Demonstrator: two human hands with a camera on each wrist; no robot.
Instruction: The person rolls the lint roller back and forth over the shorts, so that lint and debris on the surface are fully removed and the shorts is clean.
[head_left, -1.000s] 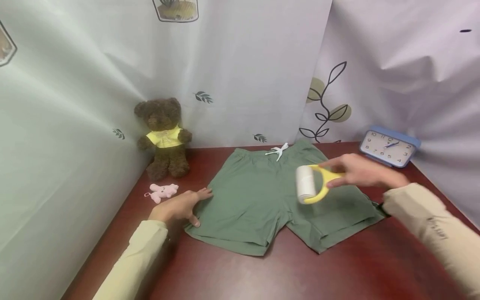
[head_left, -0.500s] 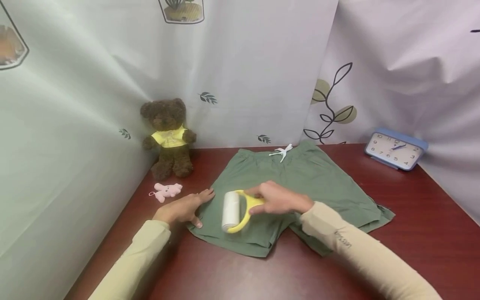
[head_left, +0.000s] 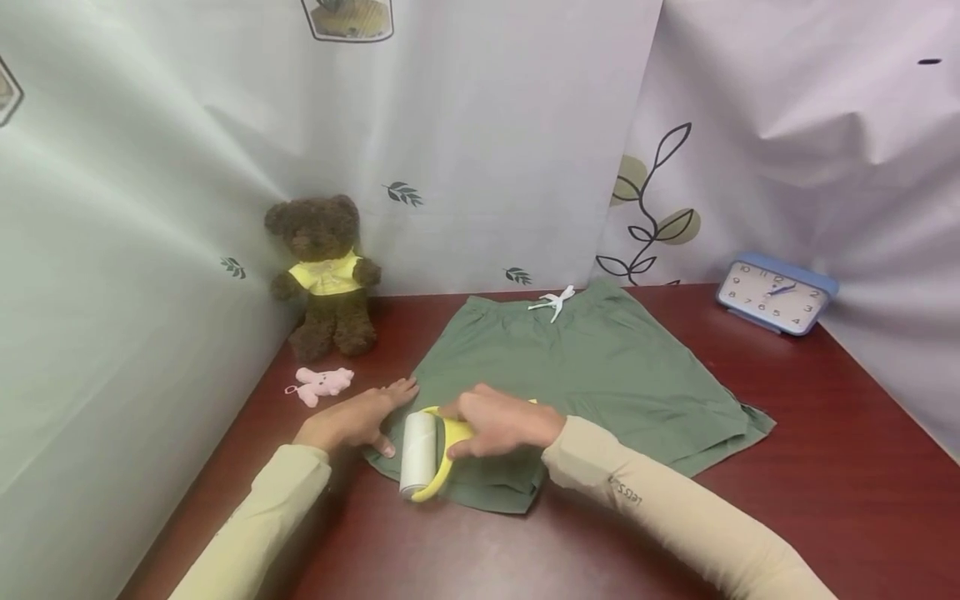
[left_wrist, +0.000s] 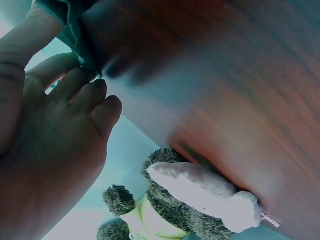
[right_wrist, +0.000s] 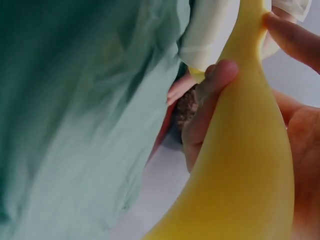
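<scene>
Green shorts (head_left: 600,371) with a white drawstring lie spread on the dark red table. My right hand (head_left: 498,421) grips the yellow handle (right_wrist: 245,155) of a lint roller (head_left: 417,454). Its white cylinder is over the lower outer corner of the left leg, close to my left thumb; whether it touches the cloth I cannot tell. My left hand (head_left: 360,418) rests at the outer edge of that same leg, fingers extended and thumb apart. In the left wrist view, the fingertips of the left hand (left_wrist: 55,115) meet the green fabric.
A brown teddy bear (head_left: 322,279) in a yellow shirt sits against the back left wall. Before it lies a small pink plush toy (head_left: 324,382). A blue alarm clock (head_left: 776,293) stands at the back right. Patterned sheeting (head_left: 480,142) encloses the table (head_left: 832,433).
My right hand has carried the lint roller from above the right leg leftward and down to the left leg's lower corner. The left hand stays in place. The head view shifts slightly.
</scene>
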